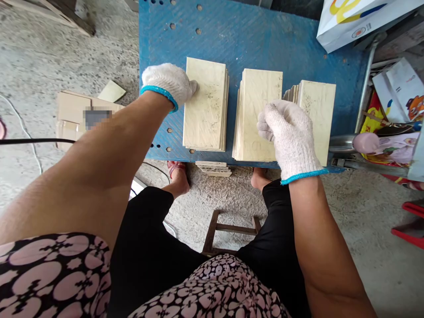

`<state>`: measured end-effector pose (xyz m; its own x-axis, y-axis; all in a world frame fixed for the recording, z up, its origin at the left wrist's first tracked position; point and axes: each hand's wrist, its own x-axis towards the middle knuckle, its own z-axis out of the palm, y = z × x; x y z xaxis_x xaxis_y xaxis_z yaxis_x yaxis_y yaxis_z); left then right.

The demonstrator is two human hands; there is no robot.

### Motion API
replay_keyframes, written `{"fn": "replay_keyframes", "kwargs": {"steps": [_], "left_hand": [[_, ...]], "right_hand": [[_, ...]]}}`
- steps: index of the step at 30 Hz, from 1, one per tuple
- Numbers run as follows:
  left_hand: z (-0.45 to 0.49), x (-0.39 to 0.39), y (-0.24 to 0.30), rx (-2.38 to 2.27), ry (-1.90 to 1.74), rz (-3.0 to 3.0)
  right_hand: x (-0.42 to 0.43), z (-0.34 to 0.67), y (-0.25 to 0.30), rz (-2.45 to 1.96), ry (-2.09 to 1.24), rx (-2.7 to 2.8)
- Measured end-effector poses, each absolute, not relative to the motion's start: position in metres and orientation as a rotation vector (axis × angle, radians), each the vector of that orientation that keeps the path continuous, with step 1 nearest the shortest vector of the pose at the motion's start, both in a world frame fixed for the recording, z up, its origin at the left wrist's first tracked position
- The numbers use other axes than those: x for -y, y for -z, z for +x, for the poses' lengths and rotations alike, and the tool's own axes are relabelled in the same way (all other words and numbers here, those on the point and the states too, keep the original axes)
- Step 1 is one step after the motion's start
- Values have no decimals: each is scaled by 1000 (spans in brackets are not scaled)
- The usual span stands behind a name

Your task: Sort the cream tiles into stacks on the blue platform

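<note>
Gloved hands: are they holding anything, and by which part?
The left hand touches the left board stack at its left edge; whether it grips there cannot be told. The right hand shows nothing held.

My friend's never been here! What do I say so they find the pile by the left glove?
Find the blue table. Along its near edge, take the leftmost stack of pale boards. It has the gloved left hand at its left side; the gloved right hand partly hides the middle stack and right stack.
</note>
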<state>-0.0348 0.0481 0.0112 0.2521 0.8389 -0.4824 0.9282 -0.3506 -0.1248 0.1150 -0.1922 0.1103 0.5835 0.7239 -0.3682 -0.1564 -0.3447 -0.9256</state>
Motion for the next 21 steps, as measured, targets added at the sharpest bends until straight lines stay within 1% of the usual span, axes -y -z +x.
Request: {"fn": "replay_keyframes", "kwargs": {"steps": [5, 11, 15, 18, 21], "left_hand": [[-37, -46, -20, -1627, 718, 2348], [-51, -18, -32, -1710, 488, 2249], [-53, -14, -32, -1734, 451, 2135], [-50, -17, -36, -1746, 490, 2191], [-51, -13, -47, -1723, 354, 2253]], "right_hand": [[193, 116, -108, -1676, -987, 463], [192, 116, -110, -1696, -1005, 474], [193, 115, -112, -1692, -998, 513], [193, 116, -111, -1700, -1012, 524], [193, 116, -109, -1697, -1019, 510]]}}
